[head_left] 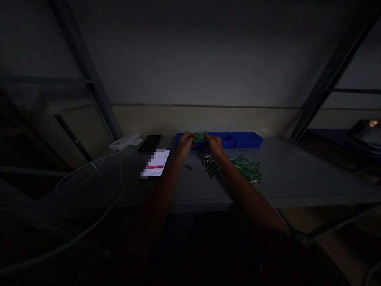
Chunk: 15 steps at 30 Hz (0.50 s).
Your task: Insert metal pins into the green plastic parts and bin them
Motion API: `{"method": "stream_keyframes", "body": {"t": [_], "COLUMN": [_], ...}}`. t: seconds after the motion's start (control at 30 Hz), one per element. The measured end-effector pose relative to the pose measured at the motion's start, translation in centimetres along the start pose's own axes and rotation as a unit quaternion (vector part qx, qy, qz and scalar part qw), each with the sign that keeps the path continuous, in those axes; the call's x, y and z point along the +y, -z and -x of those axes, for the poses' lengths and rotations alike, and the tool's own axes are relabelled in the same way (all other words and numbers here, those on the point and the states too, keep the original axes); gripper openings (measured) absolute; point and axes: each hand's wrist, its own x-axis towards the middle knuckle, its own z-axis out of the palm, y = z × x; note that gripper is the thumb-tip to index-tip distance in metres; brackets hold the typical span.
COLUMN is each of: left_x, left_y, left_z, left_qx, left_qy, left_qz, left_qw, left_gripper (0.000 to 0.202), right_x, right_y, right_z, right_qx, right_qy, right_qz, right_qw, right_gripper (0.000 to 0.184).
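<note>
Between my two hands is a small green see-through plastic bag [200, 137], held up just in front of the blue bins. My left hand [186, 143] pinches its left side, and my right hand [213, 143] grips its right side. What the bag contains is too dim to make out. Below my right hand lies a heap of shiny metal cylinders [210, 165]. Beside it, partly behind my right forearm, spreads a pile of green bags with thin metal pieces [248, 169]. One small metal piece [188, 167] lies alone near my left wrist.
Blue plastic bins [247, 140] stand in a row along the back of the grey table [297, 171]. A lit phone [156, 163], a dark phone-like slab [150, 143] and a white power strip [125, 141] with cables are at left. Metal posts rise on both sides.
</note>
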Motion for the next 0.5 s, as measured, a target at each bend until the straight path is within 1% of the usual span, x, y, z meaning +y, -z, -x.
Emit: {"method": "stream_keyframes", "body": {"t": [0.07, 0.13, 0.2, 0.3, 0.33, 0.43, 0.5], "left_x": [0.0, 0.1, 0.2, 0.2, 0.0, -0.7, -1.2], "left_y": [0.1, 0.1, 0.1, 0.1, 0.1, 0.3, 0.6], "left_z": [-0.1, 0.0, 0.1, 0.1, 0.0, -0.7, -1.2], "left_qx": [0.015, 0.017, -0.002, -0.028, -0.025, -0.001, 0.004], "left_qy": [0.006, 0.016, 0.022, 0.032, 0.038, 0.058, 0.058], "left_qz": [-0.013, -0.028, -0.040, -0.052, -0.053, -0.046, -0.041], "left_qw": [1.000, 0.999, 0.999, 0.998, 0.998, 0.997, 0.998], "left_gripper": [0.020, 0.023, 0.023, 0.012, 0.015, 0.041, 0.053], "right_x": [-0.2, -0.5, -0.7, -0.7, -0.7, -0.6, -0.5], "right_y": [0.0, 0.2, 0.4, 0.6, 0.6, 0.4, 0.2], "right_z": [0.2, 0.3, 0.4, 0.5, 0.5, 0.6, 0.8], "right_qx": [0.001, 0.020, 0.044, 0.056, 0.049, 0.011, -0.008], "right_qy": [0.012, 0.034, 0.064, 0.108, 0.121, 0.152, 0.161], "right_qz": [-0.011, -0.006, 0.013, 0.051, 0.062, 0.073, 0.074], "right_qw": [1.000, 0.999, 0.997, 0.991, 0.990, 0.986, 0.984], "right_gripper": [0.036, 0.032, 0.030, 0.030, 0.030, 0.024, 0.022]}}
